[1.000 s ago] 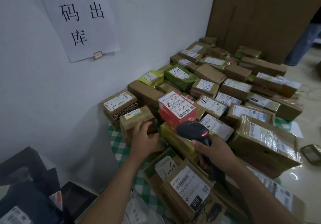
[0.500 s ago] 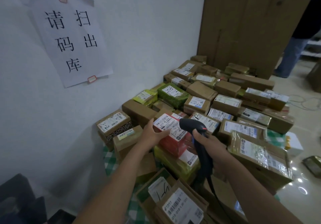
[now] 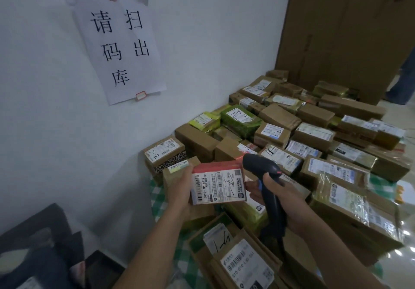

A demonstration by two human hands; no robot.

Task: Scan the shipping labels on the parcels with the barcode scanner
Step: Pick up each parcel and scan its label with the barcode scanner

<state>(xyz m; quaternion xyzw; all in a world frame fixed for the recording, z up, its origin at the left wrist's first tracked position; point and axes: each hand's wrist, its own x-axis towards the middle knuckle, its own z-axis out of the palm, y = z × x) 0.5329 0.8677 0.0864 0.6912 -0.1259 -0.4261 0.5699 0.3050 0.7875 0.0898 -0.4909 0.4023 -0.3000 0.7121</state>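
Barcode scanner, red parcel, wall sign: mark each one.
barcode scanner (image 3: 258, 164): head view, on its black head.
red parcel (image 3: 217, 185): head view, on its white label.
wall sign (image 3: 125, 39): head view, on the paper's middle.

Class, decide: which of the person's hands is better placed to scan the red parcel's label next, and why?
Right. The right hand grips the barcode scanner, its head beside the red parcel; the left hand is busy holding that parcel up, label showing.
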